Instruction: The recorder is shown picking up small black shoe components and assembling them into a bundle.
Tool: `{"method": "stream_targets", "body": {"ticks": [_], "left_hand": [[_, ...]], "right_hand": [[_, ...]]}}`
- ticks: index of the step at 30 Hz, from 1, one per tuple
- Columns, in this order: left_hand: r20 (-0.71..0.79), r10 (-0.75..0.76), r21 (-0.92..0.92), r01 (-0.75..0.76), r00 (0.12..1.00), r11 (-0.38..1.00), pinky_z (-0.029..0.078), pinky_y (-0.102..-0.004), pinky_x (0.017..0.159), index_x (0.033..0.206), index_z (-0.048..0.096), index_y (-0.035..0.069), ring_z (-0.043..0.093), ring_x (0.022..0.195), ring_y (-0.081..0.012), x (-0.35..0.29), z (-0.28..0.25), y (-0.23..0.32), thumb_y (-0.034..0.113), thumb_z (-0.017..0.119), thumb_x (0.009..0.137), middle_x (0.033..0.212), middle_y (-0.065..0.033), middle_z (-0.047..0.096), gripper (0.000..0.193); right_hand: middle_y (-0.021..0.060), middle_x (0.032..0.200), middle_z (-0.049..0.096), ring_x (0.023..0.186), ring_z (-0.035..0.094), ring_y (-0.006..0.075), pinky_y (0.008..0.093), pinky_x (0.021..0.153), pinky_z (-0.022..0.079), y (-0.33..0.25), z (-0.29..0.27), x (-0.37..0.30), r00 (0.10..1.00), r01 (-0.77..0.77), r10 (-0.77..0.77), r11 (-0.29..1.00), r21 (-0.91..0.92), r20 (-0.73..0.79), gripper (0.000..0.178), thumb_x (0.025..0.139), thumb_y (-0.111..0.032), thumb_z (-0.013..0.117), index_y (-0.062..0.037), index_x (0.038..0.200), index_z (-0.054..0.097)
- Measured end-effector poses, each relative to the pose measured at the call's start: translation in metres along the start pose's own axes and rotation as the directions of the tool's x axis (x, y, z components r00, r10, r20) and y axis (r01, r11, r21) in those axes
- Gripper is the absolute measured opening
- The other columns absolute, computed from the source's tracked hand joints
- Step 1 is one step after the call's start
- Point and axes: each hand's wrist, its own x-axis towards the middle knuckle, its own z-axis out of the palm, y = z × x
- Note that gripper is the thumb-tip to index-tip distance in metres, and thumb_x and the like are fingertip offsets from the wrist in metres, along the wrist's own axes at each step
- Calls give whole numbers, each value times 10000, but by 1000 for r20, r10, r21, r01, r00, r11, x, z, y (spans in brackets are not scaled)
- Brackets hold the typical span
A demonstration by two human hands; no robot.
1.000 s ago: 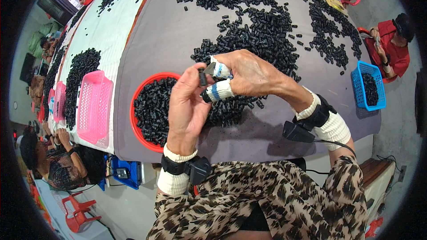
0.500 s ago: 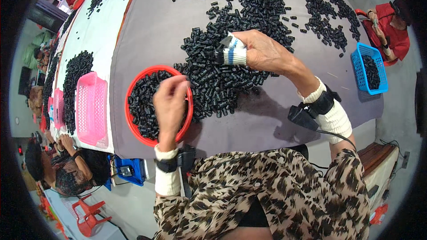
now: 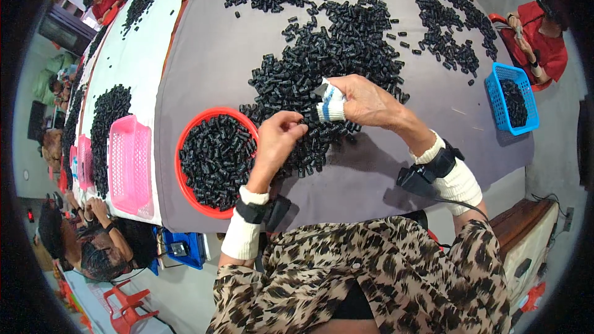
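My left hand (image 3: 276,147) is over the near edge of a pile of small black cylindrical pieces (image 3: 346,49), thumb and fingers drawn together; whether a piece sits in the pinch is hard to make out. Close by on its right, my right hand (image 3: 371,106) is closed above the pile. A white knitted wrap with blue stripes (image 3: 332,104) covers its fingertips, and a small grey pointed tip (image 3: 322,89) sticks out there; what the fingers grip is hidden. To the left of my left hand stands a round red basin (image 3: 181,170) filled with the same black pieces.
A pink basket (image 3: 131,167) stands left on a white cloth beside more black pieces (image 3: 111,114). At the right edge is a blue basket (image 3: 512,128) holding black pieces. One person in red (image 3: 535,43) sits far right; another person (image 3: 93,241) works at lower left.
My left hand has moved right, from above the red basin to beside my right hand. My right hand sits slightly lower in view, still closed on the wrap.
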Motion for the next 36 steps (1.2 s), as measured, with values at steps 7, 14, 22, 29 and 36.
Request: {"method": "stream_targets", "body": {"ticks": [7, 14, 22, 29, 36], "left_hand": [[97, -45, -967, 104, 994, 232, 485, -250, 625, 995, 556, -3, 579, 709, -133, -3, -45, 56, 56, 579, 829, 830, -83, 599, 177], [6, -19, -985, 10, 1000, 174, 464, -244, 738, 996, 557, -10, 569, 772, -122, -14, -56, 88, 86, 541, 868, 854, -73, 604, 162], [-41, 33, -984, -46, 999, 170, 467, -219, 716, 1034, 549, -11, 562, 770, -88, -19, -64, 87, 133, 514, 896, 867, -58, 607, 203], [-8, 101, -994, -19, 995, 103, 478, -240, 737, 1093, 533, -21, 580, 812, -104, -25, -68, 93, 130, 505, 897, 881, -56, 606, 249], [9, 41, -992, 4, 999, 126, 481, -252, 729, 1068, 547, -20, 576, 800, -102, -23, -65, 95, 142, 506, 898, 885, -42, 601, 238]], "right_hand": [[-34, 620, 517, 582, 426, 54, 243, 521, 370, -48, 7, 7, 995, 96, -92, 982, 163, -34, 224, 722, -192, 709, -29, 757, 559], [8, 614, 517, 556, 442, 77, 259, 504, 388, -85, 24, 16, 973, 214, -211, 977, 22, -94, 250, 713, -188, 699, -12, 781, 535], [5, 612, 495, 560, 442, 90, 264, 510, 382, -103, 26, 17, 985, 161, -163, 986, -41, -61, 293, 742, -249, 684, -7, 779, 522], [31, 638, 540, 579, 479, 101, 270, 538, 407, -113, 23, 20, 987, 160, -157, 984, -81, 41, 300, 708, -262, 687, -8, 797, 554], [86, 635, 561, 560, 505, 175, 316, 556, 418, -113, 19, 26, 980, 197, -188, 961, -194, 65, 355, 683, -301, 691, 5, 813, 564]]}}
